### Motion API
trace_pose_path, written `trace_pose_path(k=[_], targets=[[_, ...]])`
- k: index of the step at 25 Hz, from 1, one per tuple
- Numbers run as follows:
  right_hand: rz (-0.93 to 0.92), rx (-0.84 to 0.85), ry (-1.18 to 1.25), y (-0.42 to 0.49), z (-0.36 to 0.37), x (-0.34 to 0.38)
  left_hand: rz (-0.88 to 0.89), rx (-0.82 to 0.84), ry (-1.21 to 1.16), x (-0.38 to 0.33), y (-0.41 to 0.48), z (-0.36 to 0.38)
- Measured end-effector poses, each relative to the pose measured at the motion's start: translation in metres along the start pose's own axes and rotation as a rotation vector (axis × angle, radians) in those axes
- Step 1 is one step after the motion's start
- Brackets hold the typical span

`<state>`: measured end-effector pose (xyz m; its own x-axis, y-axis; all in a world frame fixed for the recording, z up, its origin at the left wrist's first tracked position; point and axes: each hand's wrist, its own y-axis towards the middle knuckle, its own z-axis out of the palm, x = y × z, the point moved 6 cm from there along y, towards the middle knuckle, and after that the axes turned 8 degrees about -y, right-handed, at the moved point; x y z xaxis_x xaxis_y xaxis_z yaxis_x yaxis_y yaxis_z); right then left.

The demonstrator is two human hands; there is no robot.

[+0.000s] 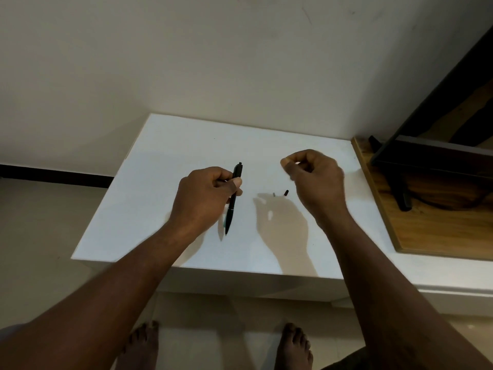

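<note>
While both hands were held over the white table (165, 161), the items stood as follows.

Item one: black pen (232, 206), gripped near its middle by the left hand (205, 193), with fingers and thumb curled round the barrel. Its clicker end pointed away and its tip toward the near edge.

Item two: right hand (314, 177), fingers curled, thumb pressed to forefinger. Whether anything tiny sat between them could not be told.

Item three: small black piece (286, 193) and small grey piece (274, 194), which lay on the table just beside each other, between the hands.

Item four: wooden board (426, 222) at the table's right, which bore a black stand (402, 193).
</note>
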<state>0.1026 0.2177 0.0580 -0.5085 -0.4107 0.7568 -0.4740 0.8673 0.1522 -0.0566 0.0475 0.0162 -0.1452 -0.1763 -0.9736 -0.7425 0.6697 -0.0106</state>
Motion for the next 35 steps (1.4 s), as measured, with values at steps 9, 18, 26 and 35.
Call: trace_pose_path(k=[9, 18, 26, 35], targets=[[-0.05, 0.443, 0.064, -0.044, 0.054, 0.024, -0.053, 0.007, -0.286, -0.005, -0.001, -0.006], [0.003, 0.505, 0.145, -0.046, 0.055, 0.023, -0.075, 0.042, -0.342, -0.006, -0.002, -0.007], [0.08, 0.401, -0.171, -0.032, 0.054, -0.008, 0.097, -0.054, 0.331, 0.007, 0.003, -0.012], [0.052, 0.314, -0.48, -0.022, 0.05, -0.023, 0.097, 0.139, 0.69, 0.031, 0.002, 0.006]])
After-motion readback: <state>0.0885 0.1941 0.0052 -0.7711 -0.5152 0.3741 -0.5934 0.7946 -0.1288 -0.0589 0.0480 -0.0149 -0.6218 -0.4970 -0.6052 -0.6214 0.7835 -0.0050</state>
